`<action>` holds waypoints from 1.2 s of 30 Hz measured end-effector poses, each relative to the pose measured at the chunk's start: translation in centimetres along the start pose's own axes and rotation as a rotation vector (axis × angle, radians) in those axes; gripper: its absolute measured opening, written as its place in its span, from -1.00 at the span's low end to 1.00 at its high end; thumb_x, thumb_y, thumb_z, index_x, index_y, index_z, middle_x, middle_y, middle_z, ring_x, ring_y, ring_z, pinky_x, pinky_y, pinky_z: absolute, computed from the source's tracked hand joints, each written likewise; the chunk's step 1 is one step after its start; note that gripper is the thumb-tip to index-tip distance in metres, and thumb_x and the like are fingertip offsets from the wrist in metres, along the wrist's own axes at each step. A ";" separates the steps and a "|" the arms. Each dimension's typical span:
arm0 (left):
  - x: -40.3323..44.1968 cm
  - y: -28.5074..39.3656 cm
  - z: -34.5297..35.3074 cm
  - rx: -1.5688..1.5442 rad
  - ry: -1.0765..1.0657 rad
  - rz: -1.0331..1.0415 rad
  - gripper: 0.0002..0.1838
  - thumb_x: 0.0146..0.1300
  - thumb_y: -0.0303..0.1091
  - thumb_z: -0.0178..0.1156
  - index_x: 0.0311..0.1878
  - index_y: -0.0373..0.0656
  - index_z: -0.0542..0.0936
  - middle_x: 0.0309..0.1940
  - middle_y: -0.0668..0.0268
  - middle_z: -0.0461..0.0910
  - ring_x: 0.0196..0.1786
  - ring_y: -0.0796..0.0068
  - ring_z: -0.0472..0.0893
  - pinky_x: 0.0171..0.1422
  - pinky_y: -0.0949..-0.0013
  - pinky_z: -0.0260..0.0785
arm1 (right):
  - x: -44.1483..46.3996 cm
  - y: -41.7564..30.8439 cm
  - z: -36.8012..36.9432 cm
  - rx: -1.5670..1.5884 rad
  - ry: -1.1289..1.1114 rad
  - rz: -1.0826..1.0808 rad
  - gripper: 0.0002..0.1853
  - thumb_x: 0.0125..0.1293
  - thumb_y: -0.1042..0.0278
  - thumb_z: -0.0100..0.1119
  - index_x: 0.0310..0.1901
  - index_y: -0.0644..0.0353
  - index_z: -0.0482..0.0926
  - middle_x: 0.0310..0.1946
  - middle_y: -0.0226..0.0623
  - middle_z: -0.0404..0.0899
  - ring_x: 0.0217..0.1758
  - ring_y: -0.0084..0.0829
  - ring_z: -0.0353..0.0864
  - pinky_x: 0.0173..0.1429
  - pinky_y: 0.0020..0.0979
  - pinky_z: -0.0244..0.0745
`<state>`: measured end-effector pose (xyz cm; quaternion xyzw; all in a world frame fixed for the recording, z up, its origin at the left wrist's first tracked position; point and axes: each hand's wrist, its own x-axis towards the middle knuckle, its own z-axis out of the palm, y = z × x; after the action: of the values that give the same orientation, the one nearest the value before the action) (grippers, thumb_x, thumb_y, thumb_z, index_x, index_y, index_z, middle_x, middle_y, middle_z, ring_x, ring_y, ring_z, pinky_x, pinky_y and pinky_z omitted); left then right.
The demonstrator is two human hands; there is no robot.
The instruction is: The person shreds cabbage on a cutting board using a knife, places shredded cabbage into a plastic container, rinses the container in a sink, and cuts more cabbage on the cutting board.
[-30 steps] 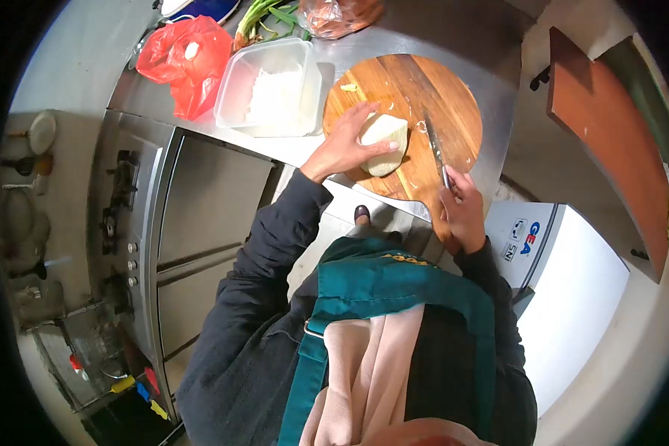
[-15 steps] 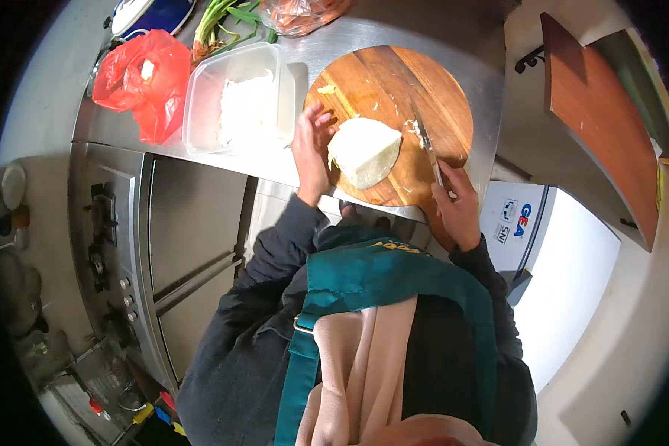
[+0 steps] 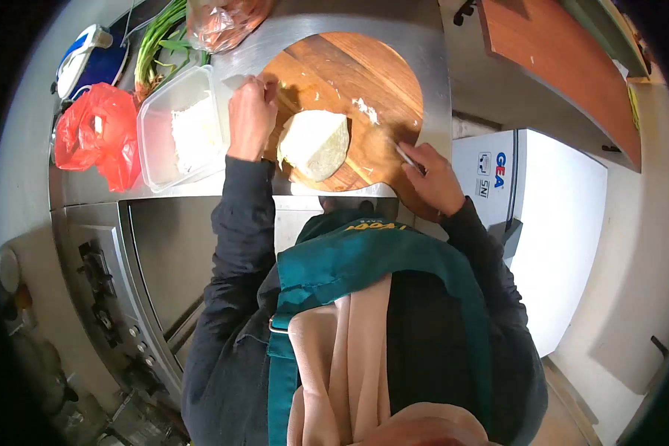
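Observation:
A pale cut cabbage [image 3: 316,145] rests on the round wooden cutting board [image 3: 379,70], its flat side facing up. My left hand [image 3: 251,119] is over the board's left edge beside the cabbage, fingers drawn together; what they hold, if anything, is hidden. On the right, my right hand [image 3: 432,178] grips a knife [image 3: 409,157] by its handle, close to the board's handle. The knife's blade is smeared by motion. Small white cabbage shreds [image 3: 366,111] lie on the board between the cabbage and the knife.
Left of the board stands a clear plastic container [image 3: 154,123] with white shreds inside. Beyond it are a red plastic bag [image 3: 115,149], green onions [image 3: 156,44] and a clear bag of orange pieces [image 3: 227,22]. A stove [image 3: 100,279] is at left, a white appliance [image 3: 557,245] at right.
My left hand has moved off the cabbage's side to the board's left edge, and its fingers have closed. The knife has shifted away from the shreds. The whole view has swung.

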<state>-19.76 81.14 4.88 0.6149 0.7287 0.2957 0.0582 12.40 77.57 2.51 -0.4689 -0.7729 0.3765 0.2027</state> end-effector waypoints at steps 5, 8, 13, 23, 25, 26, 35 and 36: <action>-7.6 9.6 -3.2 -0.421 0.076 0.144 -0.88 0.14 -0.47 0.24 -0.24 -0.24 0.61 -0.34 0.16 0.59 -0.31 0.24 0.61 -0.23 0.36 0.44 | -0.9 0.3 -1.7 0.073 -0.012 0.034 -0.61 0.19 0.44 0.10 0.09 0.25 0.49 -0.31 -0.11 0.44 -0.32 -0.20 0.48 -0.16 -0.35 0.41; -14.2 8.8 -0.6 -0.549 0.071 -0.037 -0.91 0.21 -0.55 0.21 -0.21 -0.26 0.61 -0.33 0.25 0.59 -0.33 0.50 0.59 -0.28 0.47 0.43 | -2.3 0.5 -1.7 0.172 -0.040 0.009 -0.61 0.21 0.45 0.12 0.11 0.25 0.48 -0.34 -0.20 0.45 -0.39 -0.39 0.46 -0.23 -0.44 0.40; -19.3 4.6 3.8 -1.220 0.221 -0.653 -0.92 0.27 -0.55 0.15 -0.18 -0.26 0.53 -0.12 0.21 0.55 -0.21 0.39 0.61 -0.13 0.33 0.57 | -1.6 0.5 1.2 0.434 -0.006 0.139 -0.64 0.24 0.41 0.10 0.07 0.27 0.48 -0.37 -0.20 0.49 -0.36 -0.50 0.48 -0.26 -0.42 0.38; -14.9 4.4 5.5 -1.284 0.430 -0.525 -0.88 0.31 -0.49 0.11 -0.12 -0.28 0.48 0.24 0.08 0.31 0.08 0.35 0.50 0.06 0.26 0.55 | 10.5 -4.3 6.4 0.674 -0.067 0.231 -0.72 0.30 0.19 0.19 -0.27 0.29 0.51 -0.66 -0.50 0.38 -0.79 -0.71 0.27 -0.75 -0.60 0.14; -12.7 2.6 5.7 -1.226 0.419 -0.503 -0.83 0.33 -0.47 0.08 -0.05 -0.30 0.45 0.08 0.14 0.48 0.03 0.36 0.55 0.09 0.25 0.53 | 12.0 -4.4 6.8 0.729 -0.059 0.238 -0.72 0.30 0.20 0.19 -0.28 0.29 0.51 -0.66 -0.48 0.39 -0.79 -0.70 0.28 -0.76 -0.60 0.15; -11.6 1.8 5.6 -1.284 0.379 -0.523 -0.83 0.33 -0.46 0.10 -0.06 -0.31 0.48 0.06 0.14 0.50 0.07 0.47 0.50 0.07 0.38 0.49 | 12.8 -4.4 7.0 0.785 -0.046 0.250 -0.73 0.29 0.20 0.19 -0.29 0.29 0.50 -0.65 -0.45 0.41 -0.79 -0.70 0.28 -0.77 -0.60 0.16; -8.0 0.9 1.9 -0.481 0.390 -0.284 -0.88 0.14 -0.46 0.27 -0.28 -0.29 0.63 -0.12 0.16 0.58 -0.14 0.38 0.59 -0.09 0.39 0.44 | 14.2 -4.2 3.1 0.486 -0.070 0.212 -0.69 0.30 0.17 0.12 -0.38 0.30 0.46 -0.63 -0.29 0.42 -0.74 -0.51 0.37 -0.68 -0.43 0.28; -9.0 1.8 2.5 -0.591 0.363 -0.295 -0.90 0.16 -0.46 0.25 -0.27 -0.24 0.63 -0.20 0.19 0.61 -0.20 0.42 0.60 -0.13 0.40 0.43 | 12.8 -4.0 2.0 0.305 -0.100 0.207 -0.68 0.31 0.15 0.09 -0.38 0.31 0.46 -0.60 -0.22 0.45 -0.71 -0.42 0.41 -0.60 -0.35 0.35</action>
<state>-14.98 73.82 1.23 0.3977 0.6911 0.5858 0.1450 2.68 86.94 3.79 -0.4907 -0.6635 0.5308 0.1930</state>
